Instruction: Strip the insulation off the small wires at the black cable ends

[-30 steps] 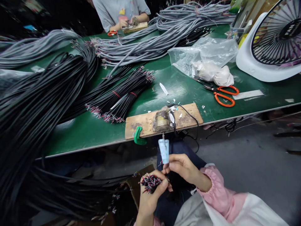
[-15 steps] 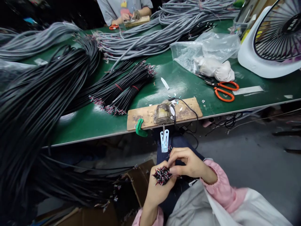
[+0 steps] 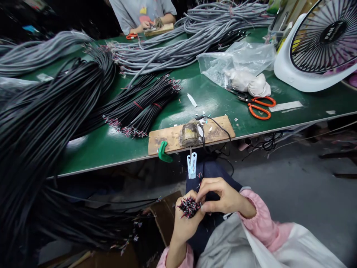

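My left hand (image 3: 185, 225) is closed around a bundle of thin black cables (image 3: 189, 207), whose red, white and black wire ends point up at the camera. At the right edge of that bundle, the thumb and forefinger of my right hand (image 3: 220, 196) are pinched on wire ends; exactly how many is hidden. A few more wire ends (image 3: 200, 178) poke out behind my fingers. Just beyond them, a light blue clothes peg (image 3: 192, 165) hangs from a metal shaft of a small grimy motor (image 3: 190, 134). The motor sits on a wooden board (image 3: 167, 139) at the table edge.
A green clamp (image 3: 164, 152) grips the board. On the green table (image 3: 192, 85) lie tied black cables (image 3: 145, 104), grey cables (image 3: 164, 56), orange-handled scissors (image 3: 260, 107), a plastic bag (image 3: 237, 56) and a white fan (image 3: 295, 80). Black cables (image 3: 55, 123) drape over the left edge. A co-worker (image 3: 142, 15) sits opposite.
The view has turned slightly, so the table things sit a little further left. My left hand and the bundle have shifted slightly left and up; my right fingers stay at the wire ends.
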Tool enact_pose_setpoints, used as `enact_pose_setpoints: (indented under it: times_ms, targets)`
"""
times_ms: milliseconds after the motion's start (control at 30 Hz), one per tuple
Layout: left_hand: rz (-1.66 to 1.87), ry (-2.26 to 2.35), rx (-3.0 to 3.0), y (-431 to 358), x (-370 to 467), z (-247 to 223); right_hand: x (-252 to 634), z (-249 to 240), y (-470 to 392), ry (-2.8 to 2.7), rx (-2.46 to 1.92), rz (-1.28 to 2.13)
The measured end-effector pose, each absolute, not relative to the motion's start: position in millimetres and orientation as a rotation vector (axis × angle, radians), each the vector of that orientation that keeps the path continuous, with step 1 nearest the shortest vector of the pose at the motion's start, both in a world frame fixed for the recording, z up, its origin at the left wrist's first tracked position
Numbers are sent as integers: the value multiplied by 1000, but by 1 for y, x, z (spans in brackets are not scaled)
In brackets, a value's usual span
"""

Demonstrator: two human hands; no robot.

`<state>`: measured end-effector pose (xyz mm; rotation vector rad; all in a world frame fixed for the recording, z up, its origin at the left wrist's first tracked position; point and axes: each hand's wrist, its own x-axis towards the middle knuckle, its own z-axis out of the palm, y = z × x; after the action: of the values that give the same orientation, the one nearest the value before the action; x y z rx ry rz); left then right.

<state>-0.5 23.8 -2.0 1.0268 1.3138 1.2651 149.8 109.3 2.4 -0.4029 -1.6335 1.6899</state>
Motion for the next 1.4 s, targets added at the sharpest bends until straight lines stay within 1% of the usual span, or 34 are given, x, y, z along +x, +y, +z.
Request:
enact_pose_setpoints:
  times_ms: [233, 467, 700, 767, 867, 1000, 1233, 1400]
  targets:
    - [1298, 1281, 992, 23, -1, -2, 142, -4, 101, -1558, -508, 1655]
    - [1326, 1382, 1083, 18, -6, -11, 135, -6, 93, -1466, -603, 1597]
    - [1449, 1436, 1065, 12, -9, -20, 129, -10, 88, -1340, -602, 1753]
    - [1466, 1451, 1051, 11, -10, -20, 129, -9, 90, -1379, -587, 1735]
    - [1458, 1455, 1039, 10, -10, -20, 130, -6, 92, -1510, -561, 1621]
    - [1422, 1468, 1016, 11, -9, -21, 130, -5, 92, -1561, -634, 1514]
    - [1389, 1429, 986, 14, -8, -17, 128, -9, 95, -1342, -748, 1629]
    - [1428, 1422, 993, 13, -7, -19, 133, -8, 96, -1468, -662, 1587]
